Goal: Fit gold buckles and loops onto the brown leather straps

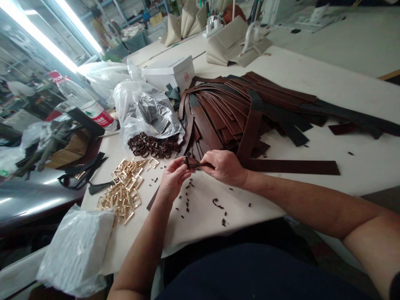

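Pale table (203,227), dark strip (193,163) left to right

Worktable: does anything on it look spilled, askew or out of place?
Yes. Small dark scraps lie scattered across the pale table near the left hand and right hand. They look untidy because the gold frames nearby are mostly heaped together.

No text can be read for certain. The red-and-white label (103,119) on the plastic bottle (72,92) carries blurred white characters; the white box (162,75) bears a round red emblem (186,76), too small to decipher.
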Available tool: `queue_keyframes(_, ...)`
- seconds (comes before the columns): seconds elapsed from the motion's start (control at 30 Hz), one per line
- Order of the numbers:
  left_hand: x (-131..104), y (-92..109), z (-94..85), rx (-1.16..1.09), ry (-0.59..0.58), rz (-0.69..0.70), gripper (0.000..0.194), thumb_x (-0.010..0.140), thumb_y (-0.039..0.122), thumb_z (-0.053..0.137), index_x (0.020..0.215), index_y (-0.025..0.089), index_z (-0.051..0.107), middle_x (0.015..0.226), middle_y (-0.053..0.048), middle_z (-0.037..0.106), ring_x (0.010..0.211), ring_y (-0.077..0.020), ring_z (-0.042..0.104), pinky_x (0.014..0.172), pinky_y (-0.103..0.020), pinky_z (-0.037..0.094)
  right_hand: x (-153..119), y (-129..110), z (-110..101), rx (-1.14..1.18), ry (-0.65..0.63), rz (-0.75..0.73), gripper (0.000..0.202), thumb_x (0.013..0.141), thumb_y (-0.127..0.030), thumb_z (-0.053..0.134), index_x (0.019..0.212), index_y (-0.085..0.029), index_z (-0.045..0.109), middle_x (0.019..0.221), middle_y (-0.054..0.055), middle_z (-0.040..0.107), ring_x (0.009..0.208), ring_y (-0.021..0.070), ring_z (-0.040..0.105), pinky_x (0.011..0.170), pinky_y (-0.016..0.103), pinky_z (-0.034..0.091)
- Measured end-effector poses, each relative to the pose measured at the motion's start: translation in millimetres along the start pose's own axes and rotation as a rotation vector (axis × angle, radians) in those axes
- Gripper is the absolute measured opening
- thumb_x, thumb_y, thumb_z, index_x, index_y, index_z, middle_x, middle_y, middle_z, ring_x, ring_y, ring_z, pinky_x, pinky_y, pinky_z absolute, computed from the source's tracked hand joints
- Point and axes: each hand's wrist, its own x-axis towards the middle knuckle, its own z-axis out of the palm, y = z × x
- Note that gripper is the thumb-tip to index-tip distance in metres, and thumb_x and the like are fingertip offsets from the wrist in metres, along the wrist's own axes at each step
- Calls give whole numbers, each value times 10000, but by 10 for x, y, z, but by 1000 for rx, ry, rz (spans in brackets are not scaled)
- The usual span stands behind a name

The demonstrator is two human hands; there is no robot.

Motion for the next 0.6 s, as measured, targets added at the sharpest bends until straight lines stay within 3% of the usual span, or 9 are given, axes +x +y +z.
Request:
queue_keyframes(0.37, -46, 64, -92, 106, -133, -72, 473, 586, 379, 894, 945, 126, 717, 836, -78, 737, 637, -136, 681, 600, -206, 558, -2, -54, -90, -156, -90, -248, 231, 981, -252, 514, 801, -172, 634, 746, 50, 629, 737, 186, 546, 671, 302, 348)
queue_keyframes(0.5, -78, 36, -30, 160, -207, -75, 511, 596, 414, 888, 977, 114, 725, 816, -78, 727, 643, -145, 673, 620, -231, 546, -26, -64, -61, -183, -76, -257, 279, 995, -279, 497, 774, -166, 624, 722, 51, 615, 706, 184, 544, 652, 307, 350)
queue_keyframes(0.6, -95, 16, 14, 202, -219, 16, 492, 639, 444, 857, 983, 123, 712, 794, -61, 711, 656, -139, 659, 625, -234, 532, -46, -54, -36, -163, -68, -191, 278, 995, -337, 515, 815, -161, 631, 745, 56, 632, 713, 187, 568, 639, 304, 363)
